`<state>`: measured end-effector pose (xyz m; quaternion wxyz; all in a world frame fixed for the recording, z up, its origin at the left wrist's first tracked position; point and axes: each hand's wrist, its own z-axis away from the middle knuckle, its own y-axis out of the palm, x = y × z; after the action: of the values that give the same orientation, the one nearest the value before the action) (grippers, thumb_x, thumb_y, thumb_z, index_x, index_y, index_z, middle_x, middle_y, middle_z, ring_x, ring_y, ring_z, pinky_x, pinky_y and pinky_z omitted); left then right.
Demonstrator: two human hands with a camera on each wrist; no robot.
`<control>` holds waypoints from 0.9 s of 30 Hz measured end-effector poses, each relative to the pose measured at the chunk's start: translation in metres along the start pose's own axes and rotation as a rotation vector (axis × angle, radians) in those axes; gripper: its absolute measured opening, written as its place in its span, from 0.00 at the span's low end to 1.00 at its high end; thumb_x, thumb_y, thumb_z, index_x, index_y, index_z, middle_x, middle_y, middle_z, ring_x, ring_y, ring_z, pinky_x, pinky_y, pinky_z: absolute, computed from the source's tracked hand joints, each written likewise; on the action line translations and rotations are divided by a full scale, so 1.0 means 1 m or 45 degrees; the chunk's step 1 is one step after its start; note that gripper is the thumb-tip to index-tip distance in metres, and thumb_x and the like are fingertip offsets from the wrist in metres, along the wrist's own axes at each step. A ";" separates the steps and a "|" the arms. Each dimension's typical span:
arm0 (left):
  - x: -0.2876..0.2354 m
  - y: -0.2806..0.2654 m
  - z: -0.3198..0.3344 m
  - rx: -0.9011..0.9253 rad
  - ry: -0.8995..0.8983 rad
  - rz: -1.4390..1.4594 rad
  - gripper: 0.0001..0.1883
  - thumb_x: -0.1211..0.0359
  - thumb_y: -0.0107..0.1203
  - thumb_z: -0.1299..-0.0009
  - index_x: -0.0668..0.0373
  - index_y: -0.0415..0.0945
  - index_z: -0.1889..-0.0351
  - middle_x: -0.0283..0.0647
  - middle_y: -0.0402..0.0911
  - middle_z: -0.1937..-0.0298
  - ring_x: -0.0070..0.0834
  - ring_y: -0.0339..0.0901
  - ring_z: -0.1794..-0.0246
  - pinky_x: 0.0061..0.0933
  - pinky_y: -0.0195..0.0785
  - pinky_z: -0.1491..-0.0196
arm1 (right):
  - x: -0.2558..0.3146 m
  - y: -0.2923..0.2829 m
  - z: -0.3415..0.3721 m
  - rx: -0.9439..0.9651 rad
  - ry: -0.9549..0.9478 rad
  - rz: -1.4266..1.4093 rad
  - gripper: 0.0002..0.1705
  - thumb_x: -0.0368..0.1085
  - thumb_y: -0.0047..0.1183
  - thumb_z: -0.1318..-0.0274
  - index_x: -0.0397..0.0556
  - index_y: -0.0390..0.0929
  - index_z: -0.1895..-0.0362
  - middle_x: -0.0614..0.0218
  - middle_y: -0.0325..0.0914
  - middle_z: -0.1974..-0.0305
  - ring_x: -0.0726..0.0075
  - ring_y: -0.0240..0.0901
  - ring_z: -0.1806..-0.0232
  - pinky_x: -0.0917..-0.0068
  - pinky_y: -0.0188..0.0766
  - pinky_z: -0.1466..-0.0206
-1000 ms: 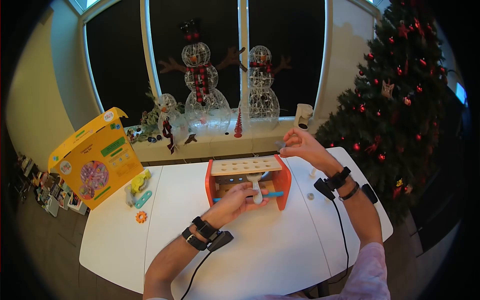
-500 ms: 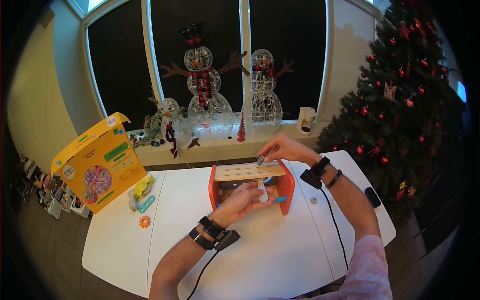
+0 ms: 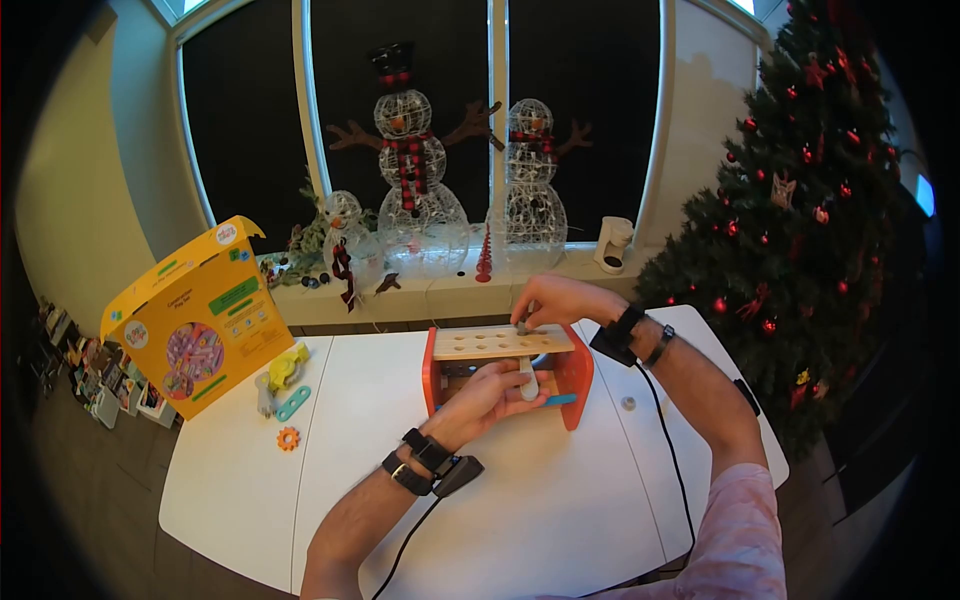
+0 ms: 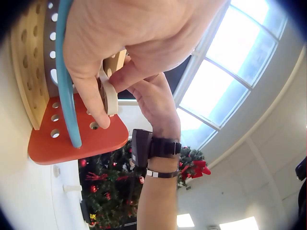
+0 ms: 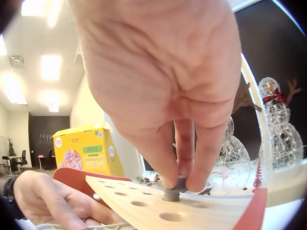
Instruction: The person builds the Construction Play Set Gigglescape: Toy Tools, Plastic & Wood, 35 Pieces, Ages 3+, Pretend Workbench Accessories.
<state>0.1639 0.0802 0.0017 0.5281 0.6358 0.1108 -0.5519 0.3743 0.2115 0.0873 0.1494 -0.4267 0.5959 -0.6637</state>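
A wooden toy bench with red end panels (image 3: 575, 378) and a top board with holes (image 3: 470, 343) stands on the white table. My right hand (image 3: 562, 302) pinches a grey screw (image 5: 171, 195) upright at a hole in the top board. Under the board, my left hand (image 3: 482, 403) holds a pale wrench (image 3: 528, 380) between thumb and fingers. In the left wrist view the wrench (image 4: 110, 96) is partly hidden by the fingers. A blue bar (image 4: 68, 91) runs along the bench beside my left hand.
A yellow box (image 3: 200, 325) stands at the table's left, with a yellow-green piece (image 3: 288, 366), a teal strip (image 3: 293, 402) and an orange gear (image 3: 288, 438) near it. A small grey piece (image 3: 628, 403) lies right of the bench. Behind are wire snowmen and a decorated tree.
My right hand has moved left and down from beyond the bench's right end, bringing the grey screw to the top board. My left hand stays at the wrench.
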 end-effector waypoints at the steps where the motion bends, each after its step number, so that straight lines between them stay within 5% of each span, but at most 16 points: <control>1: 0.000 0.000 0.000 0.006 -0.001 0.018 0.20 0.76 0.49 0.12 0.72 0.63 0.26 0.52 0.81 0.31 0.39 0.86 0.36 0.35 0.86 0.30 | -0.001 0.002 -0.003 0.049 -0.012 0.022 0.18 0.30 0.74 0.47 0.46 0.96 0.50 0.54 0.95 0.55 0.52 0.91 0.53 0.59 0.85 0.46; 6: 0.002 -0.007 -0.005 -0.002 -0.012 0.050 0.19 0.76 0.50 0.12 0.72 0.64 0.27 0.51 0.81 0.31 0.39 0.86 0.35 0.34 0.86 0.29 | -0.009 0.010 -0.016 0.147 -0.089 0.121 0.17 0.31 0.73 0.44 0.48 0.96 0.49 0.54 0.94 0.56 0.53 0.91 0.55 0.60 0.85 0.47; 12: 0.001 -0.012 -0.005 0.036 -0.018 0.082 0.20 0.76 0.51 0.13 0.72 0.65 0.27 0.51 0.82 0.31 0.37 0.86 0.34 0.33 0.86 0.29 | -0.002 0.004 -0.020 0.225 0.099 0.134 0.15 0.33 0.75 0.46 0.45 0.95 0.53 0.58 0.94 0.57 0.56 0.92 0.52 0.60 0.86 0.48; 19: -0.003 -0.011 -0.001 0.067 -0.025 0.273 0.22 0.76 0.52 0.13 0.70 0.64 0.24 0.51 0.83 0.33 0.40 0.87 0.36 0.34 0.88 0.31 | 0.009 -0.001 -0.018 0.297 0.178 0.073 0.12 0.36 0.71 0.37 0.39 0.91 0.56 0.60 0.93 0.65 0.66 0.91 0.65 0.68 0.84 0.59; 27: 0.005 -0.017 -0.009 0.046 -0.035 0.311 0.18 0.77 0.52 0.14 0.65 0.67 0.29 0.52 0.81 0.34 0.44 0.87 0.35 0.41 0.88 0.31 | 0.006 0.008 -0.027 0.313 0.190 0.495 0.27 0.54 0.59 0.24 0.39 0.91 0.59 0.55 0.92 0.67 0.59 0.90 0.62 0.59 0.83 0.55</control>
<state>0.1593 0.0921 -0.0135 0.5813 0.6463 0.0155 -0.4941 0.3485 0.2234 0.0843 0.2806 -0.2324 0.5910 -0.7197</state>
